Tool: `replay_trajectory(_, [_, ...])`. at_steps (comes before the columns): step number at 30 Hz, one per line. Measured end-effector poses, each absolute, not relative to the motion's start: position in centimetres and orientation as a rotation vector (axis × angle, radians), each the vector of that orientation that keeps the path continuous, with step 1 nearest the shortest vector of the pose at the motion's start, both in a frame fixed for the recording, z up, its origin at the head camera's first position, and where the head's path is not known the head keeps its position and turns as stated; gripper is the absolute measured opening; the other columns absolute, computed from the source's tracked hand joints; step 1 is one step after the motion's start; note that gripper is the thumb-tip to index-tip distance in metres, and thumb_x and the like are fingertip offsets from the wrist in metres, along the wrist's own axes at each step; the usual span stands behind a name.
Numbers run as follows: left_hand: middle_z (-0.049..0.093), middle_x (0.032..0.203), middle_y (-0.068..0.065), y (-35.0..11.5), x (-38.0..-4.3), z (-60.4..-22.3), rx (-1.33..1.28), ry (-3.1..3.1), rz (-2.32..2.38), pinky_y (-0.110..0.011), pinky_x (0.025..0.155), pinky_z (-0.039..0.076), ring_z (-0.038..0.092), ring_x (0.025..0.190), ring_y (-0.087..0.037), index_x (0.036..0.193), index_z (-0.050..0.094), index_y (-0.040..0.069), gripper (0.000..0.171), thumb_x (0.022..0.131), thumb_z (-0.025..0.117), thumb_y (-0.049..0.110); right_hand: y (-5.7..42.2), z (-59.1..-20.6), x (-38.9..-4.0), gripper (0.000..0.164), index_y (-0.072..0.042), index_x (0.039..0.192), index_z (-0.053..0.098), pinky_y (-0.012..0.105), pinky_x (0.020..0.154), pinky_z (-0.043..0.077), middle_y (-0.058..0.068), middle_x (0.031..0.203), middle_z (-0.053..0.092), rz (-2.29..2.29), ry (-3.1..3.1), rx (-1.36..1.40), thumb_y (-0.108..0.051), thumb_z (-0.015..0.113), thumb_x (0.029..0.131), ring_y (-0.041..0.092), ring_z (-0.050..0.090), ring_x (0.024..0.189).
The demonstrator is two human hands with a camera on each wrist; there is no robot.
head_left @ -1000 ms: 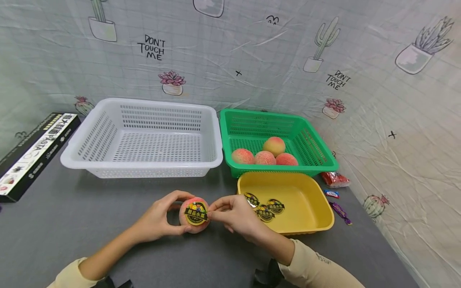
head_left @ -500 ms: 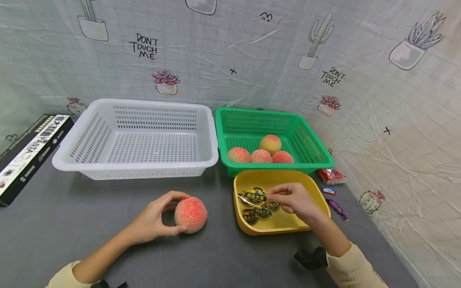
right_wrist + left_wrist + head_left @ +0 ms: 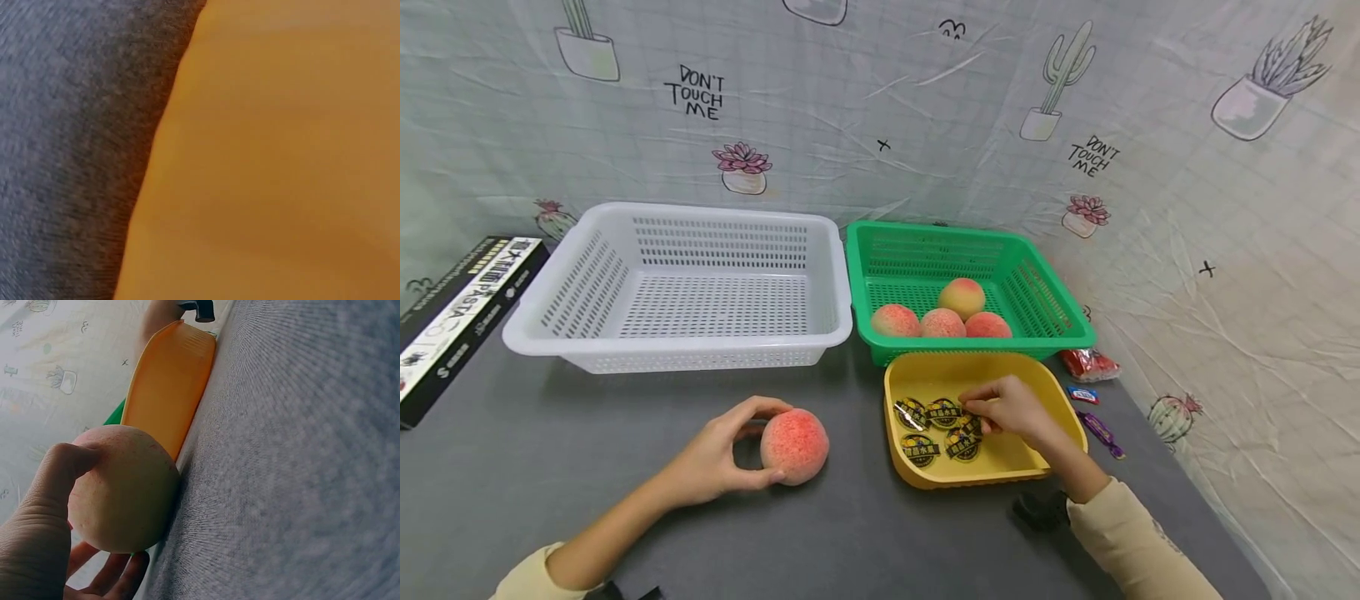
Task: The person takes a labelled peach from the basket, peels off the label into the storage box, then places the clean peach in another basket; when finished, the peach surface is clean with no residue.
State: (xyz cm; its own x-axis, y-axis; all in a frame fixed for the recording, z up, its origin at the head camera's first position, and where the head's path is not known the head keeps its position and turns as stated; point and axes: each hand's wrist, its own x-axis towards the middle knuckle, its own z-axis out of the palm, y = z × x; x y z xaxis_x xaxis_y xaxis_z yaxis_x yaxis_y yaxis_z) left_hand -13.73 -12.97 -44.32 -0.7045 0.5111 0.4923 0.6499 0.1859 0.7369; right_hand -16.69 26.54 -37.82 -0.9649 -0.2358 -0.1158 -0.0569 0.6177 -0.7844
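Note:
In the head view my left hand (image 3: 722, 458) grips a peach (image 3: 794, 447), thumb and fingers around its left side. The left wrist view shows the same peach (image 3: 125, 494) low over the grey surface, its pale yellow side towards that camera. My right hand (image 3: 1015, 417) reaches into a yellow basin (image 3: 955, 482), bent fingertips right at a round black-and-gold sticker (image 3: 972, 425); I cannot tell whether they pinch it. Several similar stickers lie around it, one just below (image 3: 962, 444). The right wrist view holds only the basin's wall (image 3: 281, 150) and the grey surface.
A white perforated basket (image 3: 715, 343) stands at the back left. Beside it a green basket (image 3: 1045, 342) holds several peaches (image 3: 942, 323). A black-and-white pasta box (image 3: 467, 321) lies far left. Candy wrappers (image 3: 1101, 433) and a red packet (image 3: 1090, 365) lie right of the basin.
My right hand has gone from the peach into the yellow basin. The sticker seen on the peach's front is gone from there; more stickers show in the basin. The left hand still holds the peach.

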Motion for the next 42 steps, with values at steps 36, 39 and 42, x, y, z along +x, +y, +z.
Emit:
replay_trajectory(36, [0.064, 0.105, -0.015, -18.8, -16.4, -36.2, -0.722, -2.404, -0.724, -0.053, 0.086, 0.039, 0.054, 0.102, -0.034, 0.105, 0.065, 0.003, 0.025, 0.082, 0.073, 0.007, 8.9, -38.9, -12.2, 0.1, -0.015, 0.146, 0.031, 0.041, 0.105, 0.032, 0.012, 0.149, 0.024, -1.153, 2.479, -1.046, -0.018, 0.089, 0.065, 0.019, 0.025, 0.136])
replay_trajectory(39, [0.065, 0.104, -0.014, -18.7, -16.4, -36.2, -0.704, -2.399, -0.731, -0.052, 0.087, 0.04, 0.055, 0.101, -0.034, 0.104, 0.066, 0.003, 0.023, 0.083, 0.072, 0.006, 8.4, -39.3, -12.6, 0.094, -0.012, 0.141, 0.038, 0.035, 0.103, 0.034, 0.009, 0.143, 0.032, -1.149, 2.488, -1.072, -0.012, 0.089, 0.063, 0.017, 0.032, 0.13])
replay_trajectory(42, [0.065, 0.103, -0.014, -18.8, -16.3, -36.3, -0.699, -2.389, -0.73, -0.051, 0.086, 0.04, 0.056, 0.1, -0.033, 0.104, 0.066, 0.002, 0.022, 0.082, 0.072, 0.005, 8.0, -39.4, -12.7, 0.085, -0.013, 0.134, 0.045, 0.032, 0.099, 0.037, 0.004, 0.135, 0.041, -1.161, 2.528, -1.051, -0.008, 0.089, 0.061, 0.014, 0.04, 0.122])
